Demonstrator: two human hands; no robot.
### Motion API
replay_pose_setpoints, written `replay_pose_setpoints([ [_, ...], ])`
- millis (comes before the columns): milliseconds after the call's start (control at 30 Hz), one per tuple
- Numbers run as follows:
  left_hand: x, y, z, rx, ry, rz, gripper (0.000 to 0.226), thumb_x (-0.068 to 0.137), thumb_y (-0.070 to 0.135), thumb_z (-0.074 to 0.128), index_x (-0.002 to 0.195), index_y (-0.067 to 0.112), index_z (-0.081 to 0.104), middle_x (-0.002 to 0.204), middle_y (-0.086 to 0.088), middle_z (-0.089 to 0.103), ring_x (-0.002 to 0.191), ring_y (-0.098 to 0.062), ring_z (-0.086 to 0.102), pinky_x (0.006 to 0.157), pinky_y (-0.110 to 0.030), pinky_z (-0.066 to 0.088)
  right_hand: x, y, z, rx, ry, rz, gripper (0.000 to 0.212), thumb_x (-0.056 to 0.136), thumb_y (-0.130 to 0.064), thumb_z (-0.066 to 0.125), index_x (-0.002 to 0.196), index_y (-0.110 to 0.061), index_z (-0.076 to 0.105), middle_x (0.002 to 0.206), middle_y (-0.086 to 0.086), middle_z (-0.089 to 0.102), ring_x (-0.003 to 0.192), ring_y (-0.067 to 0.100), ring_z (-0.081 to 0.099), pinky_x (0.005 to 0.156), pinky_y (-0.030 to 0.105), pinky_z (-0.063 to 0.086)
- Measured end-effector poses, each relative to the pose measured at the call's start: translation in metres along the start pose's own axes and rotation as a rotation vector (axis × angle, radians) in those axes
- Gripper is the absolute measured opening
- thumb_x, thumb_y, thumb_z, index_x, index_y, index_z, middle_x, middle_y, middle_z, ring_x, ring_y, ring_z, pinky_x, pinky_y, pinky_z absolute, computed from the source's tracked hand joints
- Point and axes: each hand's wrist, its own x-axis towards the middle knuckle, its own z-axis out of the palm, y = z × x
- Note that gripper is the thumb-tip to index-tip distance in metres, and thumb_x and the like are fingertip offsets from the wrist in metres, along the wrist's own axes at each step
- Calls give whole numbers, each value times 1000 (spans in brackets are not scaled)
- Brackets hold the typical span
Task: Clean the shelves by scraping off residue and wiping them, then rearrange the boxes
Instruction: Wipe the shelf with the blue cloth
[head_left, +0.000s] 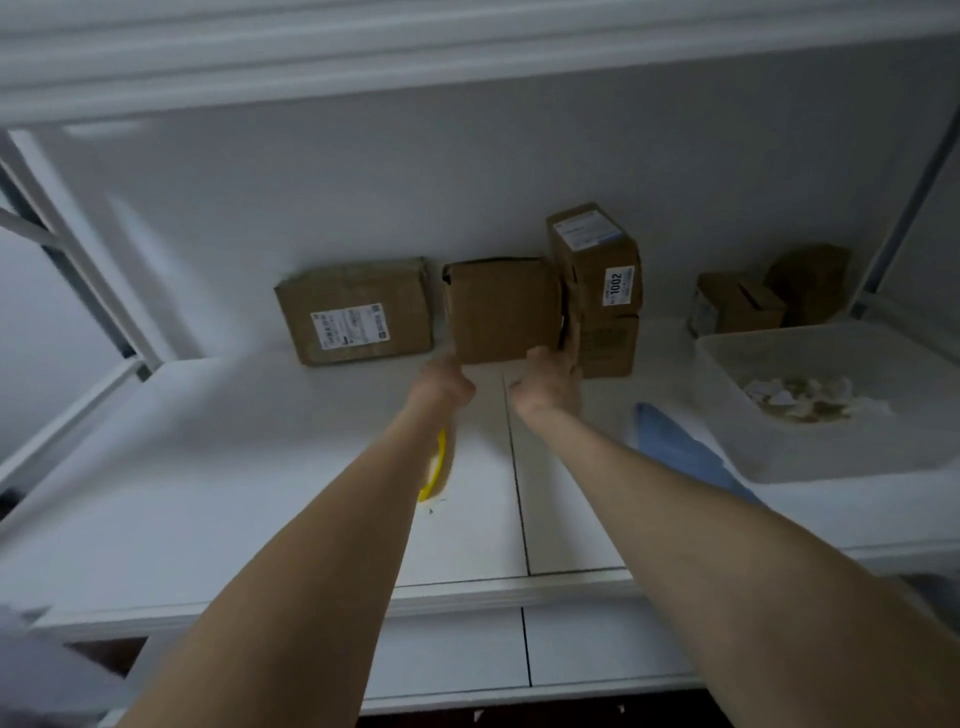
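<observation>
Shelf (260, 467): white, two panels with a dark seam running front to back between the forearms.
Middle box (501, 309): plain brown cardboard, at the back of the shelf against the wall, between the labelled box and the stacked pair.
Right hand (545, 379): grasping the middle box at its lower right corner, fingers up along the right edge.
Left hand (441, 384): at the lower left corner of the middle box, touching it; blurred, fingers look curled, cannot tell if it really grips.
Labelled box (356, 312): just left of the middle box, white sticker facing out.
Stacked pair: top box (597, 260) with a "1002" tag, sitting on a lower box (608, 343).
Far boxes (737, 306): two more, right rear.
Bin (727, 415): clear plastic, right, paper scraps inside.
Cloth (675, 447): blue, beside the bin.
Scraper (436, 467): yellow, partly hidden by the left forearm.
</observation>
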Motion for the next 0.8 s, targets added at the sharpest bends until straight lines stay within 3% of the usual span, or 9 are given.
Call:
replay_pose_setpoints([
  [67, 5, -28, -5, -3, 9, -66, 45, 90, 18, 54, 132, 4, 46, 138, -14, 48, 127, -28, 47, 101, -28, 39, -3, -13, 23, -101, -186, 7, 41, 91, -23, 55, 130, -11, 48, 139, 16, 38, 126, 34, 40, 95, 36, 43],
  [133, 8, -50, -6, -4, -6, -123, 46, 89, 25, 58, 129, 3, 48, 132, -16, 52, 120, -31, 52, 95, -31, 44, -8, -24, 40, -90, -342, 41, 33, 89, -23, 57, 118, -8, 54, 119, 13, 54, 114, 31, 53, 83, 33, 47],
  [233, 13, -73, -1, -18, -74, -184, 46, 89, 24, 60, 127, 1, 48, 127, -17, 54, 115, -30, 55, 84, -30, 47, -17, -29, 64, 61, -487, 111, 21, 87, -24, 63, 95, -9, 52, 82, 8, 55, 69, 23, 57, 54, 26, 44],
  [300, 16, -83, 3, -21, -117, -195, 46, 88, 21, 60, 127, 1, 47, 126, -16, 55, 115, -29, 55, 80, -27, 46, -21, -28, 84, 168, -535, 190, 25, 83, -28, 71, 87, -10, 54, 83, 9, 58, 66, 21, 57, 51, 25, 46],
  [367, 19, -88, 9, -43, -154, -201, 52, 87, 23, 61, 131, 1, 44, 130, -16, 51, 118, -29, 53, 85, -28, 46, -25, -27, 95, 228, -544, 245, 25, 81, -26, 73, 82, -11, 54, 92, 10, 61, 72, 21, 61, 51, 23, 47],
  [467, 21, -91, 15, -96, -200, -212, 52, 84, 24, 62, 128, 3, 45, 127, -15, 52, 116, -28, 54, 85, -29, 48, -25, -27, 105, 189, -548, 243, 23, 79, -23, 73, 79, -12, 52, 91, 10, 63, 66, 18, 61, 40, 19, 42],
  [600, 26, -91, 21, -103, -205, -194, 43, 83, 25, 64, 118, 3, 53, 118, -13, 60, 109, -26, 60, 81, -27, 51, -22, -28, 100, 153, -507, 220, 13, 76, -4, 60, 69, -8, 51, 68, 10, 59, 42, 14, 46, 32, 12, 30],
  [667, 28, -88, 19, -188, -203, -211, 44, 81, 25, 65, 117, 3, 55, 117, -15, 61, 107, -28, 61, 82, -30, 52, -18, -28, 94, 145, -464, 209, 17, 76, 0, 57, 61, -7, 52, 56, 8, 54, 38, 14, 44, 32, 11, 31],
  [800, 32, -67, 20, -383, -174, -194, 38, 82, 24, 65, 112, 2, 58, 102, -13, 62, 97, -28, 61, 76, -31, 50, -6, -22, 67, 139, -353, 148, 11, 79, -17, 63, 75, -8, 60, 63, 9, 61, 57, 21, 62, 46, 20, 45],
])
